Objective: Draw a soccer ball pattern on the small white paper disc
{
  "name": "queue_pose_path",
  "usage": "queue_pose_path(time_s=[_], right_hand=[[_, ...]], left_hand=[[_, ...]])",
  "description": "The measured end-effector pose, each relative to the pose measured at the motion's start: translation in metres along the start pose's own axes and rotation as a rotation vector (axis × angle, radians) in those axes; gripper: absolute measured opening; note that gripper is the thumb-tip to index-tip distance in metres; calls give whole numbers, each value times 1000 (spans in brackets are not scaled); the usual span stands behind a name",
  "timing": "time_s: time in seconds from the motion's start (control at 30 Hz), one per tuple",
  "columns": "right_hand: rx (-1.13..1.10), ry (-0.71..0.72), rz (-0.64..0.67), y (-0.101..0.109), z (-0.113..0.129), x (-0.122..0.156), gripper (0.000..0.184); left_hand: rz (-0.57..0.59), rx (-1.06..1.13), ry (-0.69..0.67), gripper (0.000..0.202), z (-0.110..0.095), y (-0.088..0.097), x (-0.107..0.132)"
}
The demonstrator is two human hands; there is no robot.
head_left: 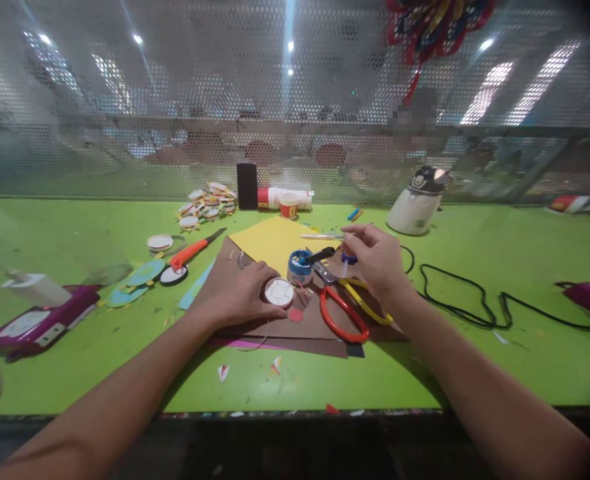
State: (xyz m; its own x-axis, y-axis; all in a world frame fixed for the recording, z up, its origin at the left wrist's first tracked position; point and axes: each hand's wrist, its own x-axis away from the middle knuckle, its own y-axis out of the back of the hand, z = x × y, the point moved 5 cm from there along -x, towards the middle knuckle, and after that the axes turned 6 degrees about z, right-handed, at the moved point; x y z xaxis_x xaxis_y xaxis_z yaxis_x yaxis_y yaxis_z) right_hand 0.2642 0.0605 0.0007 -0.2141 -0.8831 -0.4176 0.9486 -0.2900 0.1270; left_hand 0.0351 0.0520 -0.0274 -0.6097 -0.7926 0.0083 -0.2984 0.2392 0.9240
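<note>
My left hand (247, 293) rests on the brown paper (235, 320) with thumb and fingers around a small round white disc (279, 292). Dark lines like a football's pattern mark its face. To the right, my right hand (369, 257) has its fingertips closed at the end of a slim silvery pen (321, 237). A small blue-and-white piece (348, 257) shows just under these fingers. Between my hands stands an open blue-rimmed jar (301, 267) with a black-handled tool (321, 255) in it. Scissors with red and yellow handles (343, 317) lie beside the jar.
Yellow paper (269, 237) lies behind the jar. An orange cutter (192, 250) and blue discs (147, 272) are to the left, near a purple power strip (39, 323). A pile of small discs (209, 203), a paper cup (289, 205) and a kettle (417, 203) stand farther back. A black cable (459, 313) winds rightward.
</note>
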Motion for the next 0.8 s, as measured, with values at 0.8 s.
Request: queue_pose_path(time_s=[0.8], right_hand=[[32, -36, 35, -3, -3, 1, 20]], left_hand=[[71, 39, -16, 56, 8, 2, 3]])
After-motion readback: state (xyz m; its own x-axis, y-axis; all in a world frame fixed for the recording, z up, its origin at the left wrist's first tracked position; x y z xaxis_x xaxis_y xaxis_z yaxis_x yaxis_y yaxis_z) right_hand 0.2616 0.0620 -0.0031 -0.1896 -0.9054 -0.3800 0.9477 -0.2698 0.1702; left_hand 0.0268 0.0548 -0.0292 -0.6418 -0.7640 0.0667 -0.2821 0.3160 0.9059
